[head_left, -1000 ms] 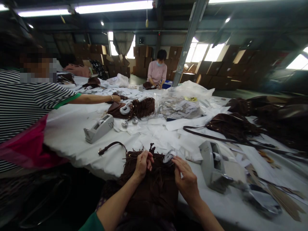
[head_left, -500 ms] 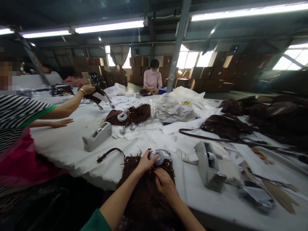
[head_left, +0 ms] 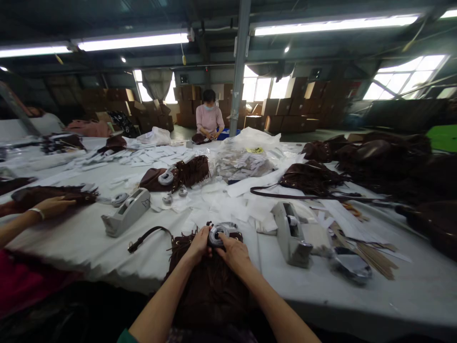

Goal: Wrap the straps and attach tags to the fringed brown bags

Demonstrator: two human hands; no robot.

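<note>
A dark brown fringed bag [head_left: 210, 290] with metal eyelets lies at the table's near edge, below my hands. On its top sits a grey ring-shaped coil [head_left: 218, 234], seemingly wrapped. My left hand [head_left: 196, 247] is closed at the coil's left side; a small dark tip shows above its fingers, but what they pinch is hidden. From the right, my right hand [head_left: 234, 253] grips the coil's edge with its thumb and fingers. A brown strap [head_left: 150, 234] with a buckle curves out leftward from the bag.
Tape dispensers stand left [head_left: 124, 213] and right [head_left: 293, 234] of the bag. Beyond lie another fringed bag [head_left: 193, 172], a plastic bag of papers [head_left: 246, 164] and heaped brown bags [head_left: 385, 162]. A co-worker's hand [head_left: 57, 207] rests on a bag at left; another person [head_left: 209, 119] works opposite.
My view has turned rightward. My right hand has moved up onto the coil, while my left has shifted from over it to its left side. The left co-worker's bag now lies on the table.
</note>
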